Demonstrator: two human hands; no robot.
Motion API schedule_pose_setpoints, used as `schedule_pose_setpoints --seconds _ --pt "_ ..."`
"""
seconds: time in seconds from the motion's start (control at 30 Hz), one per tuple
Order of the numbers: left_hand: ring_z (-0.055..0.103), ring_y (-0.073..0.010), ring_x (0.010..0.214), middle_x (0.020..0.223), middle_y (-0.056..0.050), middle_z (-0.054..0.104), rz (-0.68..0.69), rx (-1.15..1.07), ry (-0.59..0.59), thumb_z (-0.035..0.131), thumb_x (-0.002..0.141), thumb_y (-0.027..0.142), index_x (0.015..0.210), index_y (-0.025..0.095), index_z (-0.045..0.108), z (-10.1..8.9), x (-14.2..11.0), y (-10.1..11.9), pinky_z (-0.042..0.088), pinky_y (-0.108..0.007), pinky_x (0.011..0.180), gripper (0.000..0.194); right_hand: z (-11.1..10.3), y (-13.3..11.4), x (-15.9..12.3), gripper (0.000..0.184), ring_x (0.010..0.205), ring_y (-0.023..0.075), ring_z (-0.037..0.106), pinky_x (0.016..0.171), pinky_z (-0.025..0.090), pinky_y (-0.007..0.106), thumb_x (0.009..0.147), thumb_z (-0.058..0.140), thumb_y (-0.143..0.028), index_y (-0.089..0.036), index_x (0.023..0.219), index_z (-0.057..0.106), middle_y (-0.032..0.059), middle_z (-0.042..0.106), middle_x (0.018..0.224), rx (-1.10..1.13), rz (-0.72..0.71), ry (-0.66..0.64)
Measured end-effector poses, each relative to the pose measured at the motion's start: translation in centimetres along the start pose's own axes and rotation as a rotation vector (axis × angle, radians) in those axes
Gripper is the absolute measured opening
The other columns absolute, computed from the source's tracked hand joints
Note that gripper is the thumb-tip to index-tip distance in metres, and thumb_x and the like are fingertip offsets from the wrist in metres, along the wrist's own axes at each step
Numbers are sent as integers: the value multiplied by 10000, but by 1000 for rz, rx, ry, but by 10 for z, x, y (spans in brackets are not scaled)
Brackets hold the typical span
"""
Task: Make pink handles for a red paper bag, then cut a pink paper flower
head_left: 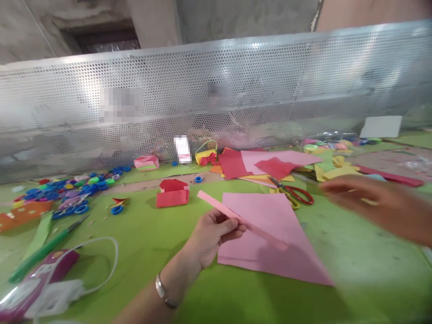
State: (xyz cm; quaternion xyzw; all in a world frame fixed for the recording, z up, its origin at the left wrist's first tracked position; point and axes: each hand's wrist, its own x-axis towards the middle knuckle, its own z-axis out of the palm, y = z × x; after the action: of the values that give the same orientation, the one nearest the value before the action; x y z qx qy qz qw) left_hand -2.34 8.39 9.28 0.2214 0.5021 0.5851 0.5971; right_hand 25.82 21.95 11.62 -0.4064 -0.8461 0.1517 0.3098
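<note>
My left hand (214, 236) pinches a narrow pink paper strip (259, 229) that slants from upper left to lower right above a large pink paper sheet (270, 252) lying on the green table (151, 252). My right hand (381, 204) hovers at the right, smeared by motion, with its fingers stretched toward the left. Red-handled scissors (297, 194) lie just beyond the pink sheet, to the left of my right hand.
A folded red paper box (173, 193) sits ahead. Red, pink and yellow sheets (266, 164) are piled at the back. Blue rings (70, 198) lie scattered at the left by a green tool (43, 249). A perforated metal screen (216, 99) walls the far edge.
</note>
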Motion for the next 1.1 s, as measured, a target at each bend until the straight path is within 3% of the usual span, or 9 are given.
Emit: schedule_pose_setpoints --seconds 0.13,0.23,0.4,0.5,0.6,0.7,0.77,0.83,1.1 --pt "667 -107 609 669 -70 715 26 -9 -62 743 708 84 713 67 692 -5 1 -5 563 -171 623 53 69 -85 -1 269 851 245 625 722 502 366 765 594 -437 -211 908 615 101 667 985 147 -141 -169" --pt "653 -109 620 654 -41 691 31 13 -78 801 637 136 703 91 670 -8 2 -5 543 -177 588 153 94 -108 4 122 698 179 605 617 462 292 814 540 -300 -209 756 597 29 669 764 194 -105 -291" --pt "641 -123 737 844 -18 695 236 149 131 806 546 44 983 172 602 -15 5 12 525 -229 663 499 101 -84 19 172 577 139 534 538 367 250 835 527 -241 -211 680 594 -20 612 612 107 -129 -315" --pt "638 -159 813 918 -41 692 335 417 245 800 547 64 1085 181 586 -19 7 21 523 -292 736 590 103 -72 22 184 577 134 529 544 353 246 854 505 -230 -205 689 583 -19 613 621 61 -158 -348" --pt "637 -184 813 881 -29 690 395 755 266 815 538 123 1003 197 670 -20 9 20 518 -333 777 492 107 -69 20 175 595 131 537 555 352 241 846 495 -191 -196 688 572 -9 627 654 70 -181 -379" --pt "626 -194 814 790 -14 688 454 971 226 781 591 169 779 228 732 -18 9 12 523 -326 774 203 107 -69 19 169 576 121 517 543 336 233 813 502 -147 -192 661 562 -12 614 637 77 -187 -403" --pt "621 -184 760 718 -11 678 426 1003 183 717 651 162 646 233 717 -17 10 7 527 -296 715 71 106 -69 19 150 571 121 509 536 327 233 810 532 -174 -194 666 569 -12 615 637 80 -181 -426" --pt "618 -168 709 681 -9 672 379 986 159 673 667 136 583 226 693 -15 10 5 519 -264 670 126 105 -70 19 150 574 126 512 533 324 236 825 559 -235 -197 681 581 -11 624 645 94 -172 -450" --pt "603 -156 670 645 -1 664 355 997 114 644 643 106 568 205 655 -9 7 8 474 -234 634 124 105 -74 17 244 489 106 416 485 268 235 807 561 -245 -195 578 495 -35 506 523 52 -159 -397"
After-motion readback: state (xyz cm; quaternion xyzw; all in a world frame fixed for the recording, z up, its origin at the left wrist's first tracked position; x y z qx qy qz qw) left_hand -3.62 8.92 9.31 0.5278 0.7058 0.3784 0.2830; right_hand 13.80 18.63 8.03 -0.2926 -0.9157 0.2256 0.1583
